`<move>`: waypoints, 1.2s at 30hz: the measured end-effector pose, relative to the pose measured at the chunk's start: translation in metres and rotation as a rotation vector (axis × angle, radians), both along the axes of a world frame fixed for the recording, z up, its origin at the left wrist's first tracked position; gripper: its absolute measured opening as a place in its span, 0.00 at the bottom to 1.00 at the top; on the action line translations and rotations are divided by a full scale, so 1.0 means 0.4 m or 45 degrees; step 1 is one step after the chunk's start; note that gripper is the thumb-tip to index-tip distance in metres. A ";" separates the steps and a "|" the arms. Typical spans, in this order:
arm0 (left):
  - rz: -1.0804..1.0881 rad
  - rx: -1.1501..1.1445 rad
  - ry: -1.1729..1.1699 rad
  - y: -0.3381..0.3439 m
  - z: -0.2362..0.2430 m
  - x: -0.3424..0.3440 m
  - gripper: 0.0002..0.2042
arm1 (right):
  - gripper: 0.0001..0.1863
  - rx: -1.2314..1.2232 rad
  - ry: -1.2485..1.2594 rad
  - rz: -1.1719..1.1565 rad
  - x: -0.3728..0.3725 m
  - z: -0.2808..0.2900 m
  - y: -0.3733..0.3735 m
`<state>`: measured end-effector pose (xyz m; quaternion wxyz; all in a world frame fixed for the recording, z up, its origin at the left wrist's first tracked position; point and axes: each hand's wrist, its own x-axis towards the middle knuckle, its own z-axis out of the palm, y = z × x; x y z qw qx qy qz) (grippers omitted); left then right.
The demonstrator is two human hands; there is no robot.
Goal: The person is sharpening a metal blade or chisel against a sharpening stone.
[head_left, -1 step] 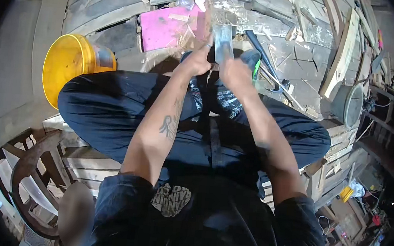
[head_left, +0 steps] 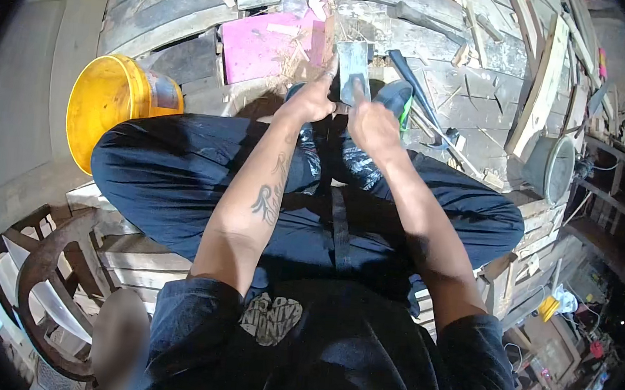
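My right hand (head_left: 375, 128) is closed at the near end of a flat, grey-blue rectangular piece (head_left: 352, 63), possibly a broad blade. Its index finger lies straight on the face of that piece. Just left of it, my left hand (head_left: 309, 102) has curled fingers, with its index finger pointing away along the piece's left edge. What the left fingers grip is hidden. Both hands are close together above my feet, between my crossed legs. A pink sheet (head_left: 262, 46) strewn with wood shavings lies beyond the left hand.
A yellow bucket (head_left: 97, 113) stands by my left knee. At right lie a dark-handled tool (head_left: 414, 80), a long plank (head_left: 541, 89) and a grey bucket (head_left: 553, 168). Wood scraps litter the board floor. A wooden chair frame (head_left: 44, 290) is at lower left.
My right hand, smeared by motion before, now shows sharply, with its index finger distinct on the grey piece. The left hand has hardly moved.
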<state>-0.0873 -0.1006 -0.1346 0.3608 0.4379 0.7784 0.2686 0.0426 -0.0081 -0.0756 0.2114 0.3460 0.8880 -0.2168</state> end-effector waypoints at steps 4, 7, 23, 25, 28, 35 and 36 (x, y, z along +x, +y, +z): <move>0.091 -0.065 -0.500 -0.003 -0.004 0.005 0.59 | 0.33 0.033 0.150 -0.032 -0.006 -0.007 -0.003; 0.022 -0.147 -0.145 -0.005 -0.008 0.007 0.60 | 0.34 0.052 0.106 -0.007 -0.011 0.002 -0.007; -0.039 -0.082 -0.162 0.010 -0.077 -0.007 0.57 | 0.33 0.030 -0.062 0.010 0.015 -0.008 -0.031; -0.021 -0.103 -0.218 0.014 -0.077 -0.011 0.55 | 0.33 0.012 -0.058 -0.011 0.017 -0.001 -0.033; 0.006 -0.166 -0.107 0.005 -0.056 0.007 0.46 | 0.33 0.043 0.033 -0.056 0.011 0.015 -0.030; -0.141 -0.199 0.320 0.009 0.030 0.018 0.53 | 0.32 0.054 0.004 -0.023 0.016 0.001 -0.031; -0.203 -0.263 0.418 0.013 0.040 0.013 0.52 | 0.31 0.062 0.022 -0.057 0.019 -0.001 -0.034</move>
